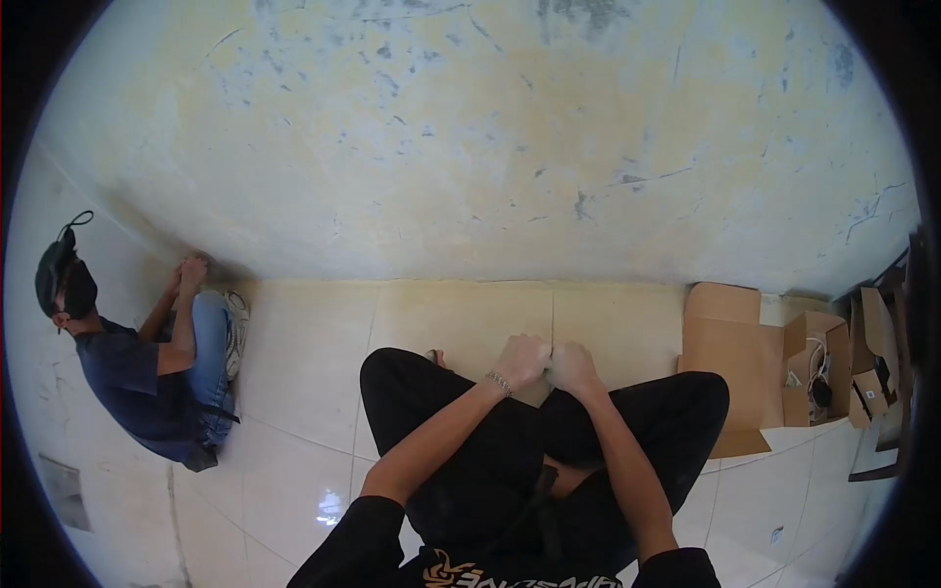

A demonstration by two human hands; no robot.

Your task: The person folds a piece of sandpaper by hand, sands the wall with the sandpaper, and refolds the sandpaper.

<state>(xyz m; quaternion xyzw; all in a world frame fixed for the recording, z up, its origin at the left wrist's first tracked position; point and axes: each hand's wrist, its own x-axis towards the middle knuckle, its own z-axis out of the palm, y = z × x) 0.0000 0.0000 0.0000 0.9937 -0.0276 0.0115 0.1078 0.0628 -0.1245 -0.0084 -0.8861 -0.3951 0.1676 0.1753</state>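
Note:
My left hand [524, 359] and my right hand [573, 368] meet in front of my crossed legs, low over the tiled floor [451, 312]. Both are closed, with the knuckles facing up and the fingers curled in. A tiny dark spot shows where they come together, but whatever they hold is too small and too hidden to name. A metal bracelet [500, 382] circles my left wrist. Beneath my forearms are my black trousers [480, 456].
A peeling wall [470, 147] rises ahead. On the right lie a flattened cardboard box [730, 358] and an open carton [831, 343] with cables, beside dark wooden furniture [907, 323]. At the left another person [147, 382] sits against the wall, hands together.

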